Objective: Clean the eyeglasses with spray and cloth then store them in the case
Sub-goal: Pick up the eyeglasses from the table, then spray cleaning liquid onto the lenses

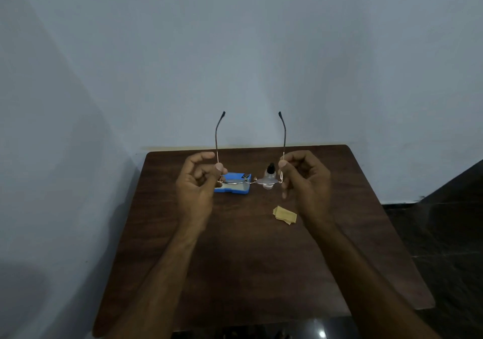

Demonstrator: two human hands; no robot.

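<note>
We see a pale bluish wall (235,51) behind a dark wooden surface (248,260). Our left hand (198,184) and right hand (303,179) pinch the open eyeglasses (264,181) by their temples, held above the blue case (232,191), spray bottle (270,172) and folded yellow cloth (285,215).

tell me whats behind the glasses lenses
Behind the eyeglasses: the blue case on one side, the spray bottle on the other. The lenses cover each one's middle.
</note>
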